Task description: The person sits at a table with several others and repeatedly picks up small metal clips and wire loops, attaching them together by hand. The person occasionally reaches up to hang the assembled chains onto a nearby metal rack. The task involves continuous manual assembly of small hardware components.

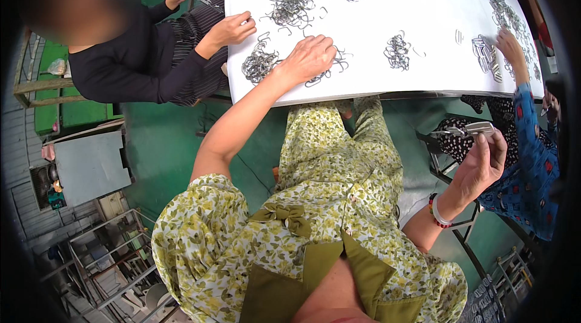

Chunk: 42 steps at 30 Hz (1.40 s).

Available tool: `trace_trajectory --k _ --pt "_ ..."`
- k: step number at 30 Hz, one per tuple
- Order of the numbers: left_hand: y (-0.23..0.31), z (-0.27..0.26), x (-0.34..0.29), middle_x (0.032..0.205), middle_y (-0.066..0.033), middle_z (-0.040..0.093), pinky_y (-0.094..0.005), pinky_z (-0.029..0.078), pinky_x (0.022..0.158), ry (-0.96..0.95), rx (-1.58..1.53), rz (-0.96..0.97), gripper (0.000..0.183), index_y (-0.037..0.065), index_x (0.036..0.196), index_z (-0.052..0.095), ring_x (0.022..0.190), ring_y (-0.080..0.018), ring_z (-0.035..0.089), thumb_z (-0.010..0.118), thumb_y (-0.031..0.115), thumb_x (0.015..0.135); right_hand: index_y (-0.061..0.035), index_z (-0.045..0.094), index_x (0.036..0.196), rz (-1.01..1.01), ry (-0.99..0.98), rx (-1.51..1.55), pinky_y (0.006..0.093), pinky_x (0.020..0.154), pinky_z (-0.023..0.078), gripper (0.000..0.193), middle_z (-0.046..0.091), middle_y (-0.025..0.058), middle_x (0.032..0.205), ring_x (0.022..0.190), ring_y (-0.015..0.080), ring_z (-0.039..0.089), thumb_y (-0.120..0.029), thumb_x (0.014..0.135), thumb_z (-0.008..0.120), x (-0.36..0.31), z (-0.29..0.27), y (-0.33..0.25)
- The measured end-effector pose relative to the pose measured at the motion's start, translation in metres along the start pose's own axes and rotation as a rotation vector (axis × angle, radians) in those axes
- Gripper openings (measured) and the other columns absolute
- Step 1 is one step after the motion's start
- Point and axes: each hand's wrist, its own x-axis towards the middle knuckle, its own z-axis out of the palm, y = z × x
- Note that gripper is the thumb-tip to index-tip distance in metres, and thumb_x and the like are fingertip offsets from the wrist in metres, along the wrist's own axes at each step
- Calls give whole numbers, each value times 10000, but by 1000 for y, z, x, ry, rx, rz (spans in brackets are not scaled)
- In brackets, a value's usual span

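The left hand (311,58) curls over dark hooks (318,79) near the front edge of the white table (363,38), gripping any or not I cannot tell; the right hand (486,156), off that table's front edge, rightward, pinches a grey oblong piece (480,128)

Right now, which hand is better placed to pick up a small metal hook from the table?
Probably the left hand: it is at the white table, over small metal hooks. The right hand is away from the table, already holding grey metal pieces.
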Motion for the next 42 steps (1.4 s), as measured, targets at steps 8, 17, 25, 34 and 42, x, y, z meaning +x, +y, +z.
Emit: trace_trajectory --k 8,17,25,34,42 --pt "11 -30 0 804 -108 534 -379 462 707 64 -150 -180 139 31 862 502 811 -274 541 601 54 766 51 588 1005 -116 -10 305 278 793 479 248 640 121 906 840 155 602 128 769 585 -1 2 -6" --pt "1 -91 -32 835 -145 622 -363 471 692 230 -221 -496 100 6 896 596 785 -289 613 599 35 801 54 578 1009 -124 -28 361 286 801 485 254 637 138 918 846 171 605 142 771 572 0 4 -5" --pt "-15 -74 -79 833 -147 614 -400 476 731 128 151 -570 118 -4 873 632 838 -326 573 543 5 796 52 581 1024 -95 -51 350 276 810 467 280 634 127 920 855 161 596 143 759 588 7 7 1" --pt "21 -11 40 759 -71 579 -376 479 681 -50 -184 -313 91 57 790 669 803 -238 557 615 127 773 59 581 1016 -103 -65 345 288 802 475 282 633 129 916 848 168 601 140 747 600 2 18 -13" --pt "30 3 40 752 -113 544 -400 481 697 -93 51 -187 83 8 695 585 816 -267 556 558 67 748 55 583 1008 -83 -6 316 266 781 474 284 638 120 900 828 163 607 132 737 621 -1 9 -8"
